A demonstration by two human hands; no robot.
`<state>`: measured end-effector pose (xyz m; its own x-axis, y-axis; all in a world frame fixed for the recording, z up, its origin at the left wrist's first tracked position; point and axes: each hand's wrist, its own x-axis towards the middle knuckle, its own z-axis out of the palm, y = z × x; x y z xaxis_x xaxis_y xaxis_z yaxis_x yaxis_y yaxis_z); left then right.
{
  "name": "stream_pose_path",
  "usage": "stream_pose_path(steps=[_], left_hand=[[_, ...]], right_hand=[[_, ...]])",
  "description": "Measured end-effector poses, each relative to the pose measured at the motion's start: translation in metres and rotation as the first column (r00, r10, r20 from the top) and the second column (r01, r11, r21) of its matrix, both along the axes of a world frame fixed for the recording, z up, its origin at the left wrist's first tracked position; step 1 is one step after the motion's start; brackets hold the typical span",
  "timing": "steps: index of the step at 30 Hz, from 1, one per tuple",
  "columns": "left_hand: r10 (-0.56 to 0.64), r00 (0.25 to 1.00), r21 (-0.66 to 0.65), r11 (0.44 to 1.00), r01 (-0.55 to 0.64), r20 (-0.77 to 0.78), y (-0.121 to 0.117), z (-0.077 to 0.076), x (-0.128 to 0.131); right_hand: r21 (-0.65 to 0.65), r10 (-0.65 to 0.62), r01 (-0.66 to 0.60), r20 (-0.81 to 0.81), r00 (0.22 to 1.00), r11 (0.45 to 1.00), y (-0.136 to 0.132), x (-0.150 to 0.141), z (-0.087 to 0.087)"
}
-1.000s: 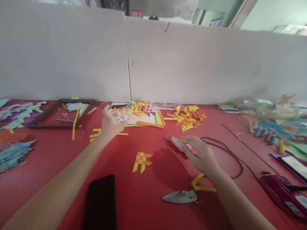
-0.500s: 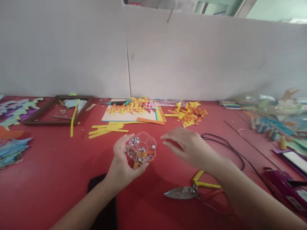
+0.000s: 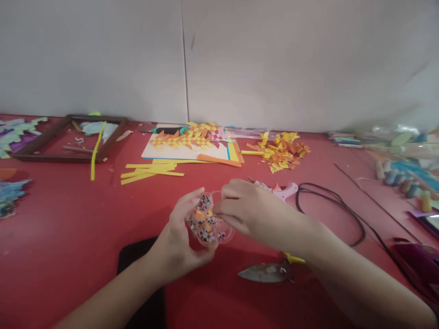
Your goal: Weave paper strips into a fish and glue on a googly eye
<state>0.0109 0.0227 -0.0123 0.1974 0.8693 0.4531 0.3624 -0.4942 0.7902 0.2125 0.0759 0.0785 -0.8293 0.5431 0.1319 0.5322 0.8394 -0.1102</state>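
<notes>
My left hand is wrapped round the left side of a clear flower-shaped plastic case, thumb at its lower edge. Small black-and-white googly eyes lie in its compartments. Over the right part of the case is my right hand, its fingers curled and pressed together at the compartments. Whatever those fingertips may hold is hidden. Scissors with yellow handles lie below my right forearm, which partly covers them. Behind the right hand shows a pink-handled tool.
Yellow paper strips and woven orange-yellow paper pieces lie behind the case. To their right is a heap of paper scraps. A brown frame stands at left, a black cable loops at right, and a dark flat object sits under my left wrist.
My right hand has moved left onto the case, its fingers closing together. The left hand with the case has shifted slightly right. The view has tilted lower.
</notes>
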Motion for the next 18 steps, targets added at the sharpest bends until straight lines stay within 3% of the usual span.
stream_pose_path(steps=[2,4,8,15,18], left_hand=[[-0.029,0.999,0.028,0.999,0.029,-0.014,-0.002,0.001,0.000],[-0.047,0.999,-0.043,0.998,0.047,0.017,-0.004,0.002,0.001],[-0.078,0.992,-0.172,0.981,0.095,0.100,-0.006,0.002,0.003],[-0.130,0.979,0.010,0.991,0.130,0.158,-0.005,-0.004,0.003],[-0.134,0.975,0.026,0.991,0.131,0.179,-0.005,-0.005,0.004]], right_hand=[[0.018,0.075,-0.075,0.027,0.997,0.997,0.000,-0.002,0.000],[0.031,0.143,-0.145,0.050,0.988,0.989,-0.001,-0.005,0.000],[0.067,0.144,-0.150,0.082,0.986,0.986,-0.002,-0.009,-0.002],[0.100,0.106,-0.117,0.108,0.988,0.988,-0.007,-0.011,-0.002],[0.090,0.079,-0.089,0.108,0.991,0.992,-0.010,-0.010,-0.001]])
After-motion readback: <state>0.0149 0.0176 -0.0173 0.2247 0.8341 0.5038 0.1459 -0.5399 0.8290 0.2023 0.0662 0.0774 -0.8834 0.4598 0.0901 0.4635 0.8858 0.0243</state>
